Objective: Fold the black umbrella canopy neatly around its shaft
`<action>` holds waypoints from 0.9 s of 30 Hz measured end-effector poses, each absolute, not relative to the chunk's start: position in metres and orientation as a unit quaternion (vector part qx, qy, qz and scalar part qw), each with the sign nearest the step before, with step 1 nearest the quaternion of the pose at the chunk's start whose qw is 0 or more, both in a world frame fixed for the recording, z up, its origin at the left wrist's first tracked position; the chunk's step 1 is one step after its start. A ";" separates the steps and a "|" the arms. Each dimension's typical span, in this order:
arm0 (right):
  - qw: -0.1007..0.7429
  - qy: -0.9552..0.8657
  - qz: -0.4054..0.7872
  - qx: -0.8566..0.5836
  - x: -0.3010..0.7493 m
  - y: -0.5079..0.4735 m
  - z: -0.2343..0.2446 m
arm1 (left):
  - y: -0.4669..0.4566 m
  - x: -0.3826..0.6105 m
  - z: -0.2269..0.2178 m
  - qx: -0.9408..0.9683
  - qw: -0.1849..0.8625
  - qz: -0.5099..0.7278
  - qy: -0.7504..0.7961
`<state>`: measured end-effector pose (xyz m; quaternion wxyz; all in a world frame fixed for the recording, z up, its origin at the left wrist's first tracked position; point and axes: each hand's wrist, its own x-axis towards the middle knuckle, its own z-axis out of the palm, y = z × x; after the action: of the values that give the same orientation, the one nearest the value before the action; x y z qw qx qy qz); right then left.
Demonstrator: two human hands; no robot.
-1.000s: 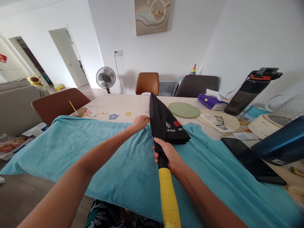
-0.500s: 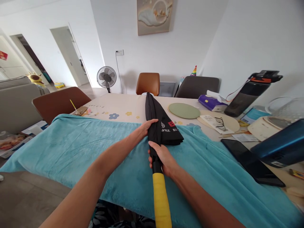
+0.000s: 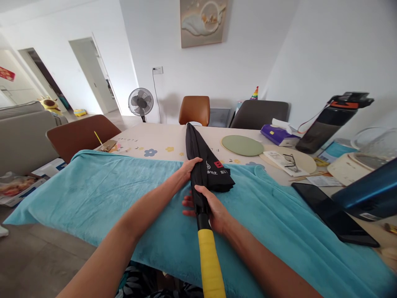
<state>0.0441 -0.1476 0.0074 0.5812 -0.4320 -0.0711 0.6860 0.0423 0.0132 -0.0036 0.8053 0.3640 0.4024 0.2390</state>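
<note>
A folded black umbrella with white and red print and a yellow-wrapped handle points away from me over a turquoise blanket. My left hand grips the canopy about midway, thumb on top. Lower down, near the canopy's bottom end, my right hand is around the umbrella, its thumb on the cloth and its fingertips showing past the left side. The loose canopy flap hangs out to the right. The handle runs down toward my lap.
On the right lie a black tablet, a blue bottle, eyeglasses and a purple tissue box. A dark tumbler stands behind them. A green round placemat lies on the table. Chairs surround its far side.
The umbrella's canopy has turned slightly, its tip moving left and the loose flap drawing in closer. My right fingers have stretched out further past its left side.
</note>
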 end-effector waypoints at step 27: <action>0.595 -0.097 0.649 -0.463 0.047 -0.145 -0.004 | -0.002 0.079 0.055 0.970 0.179 0.155 0.060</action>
<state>0.0473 -0.1453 -0.0043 0.5950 -0.4635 -0.0974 0.6494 0.0789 -0.0020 0.0550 0.1792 0.9697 0.0597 0.1550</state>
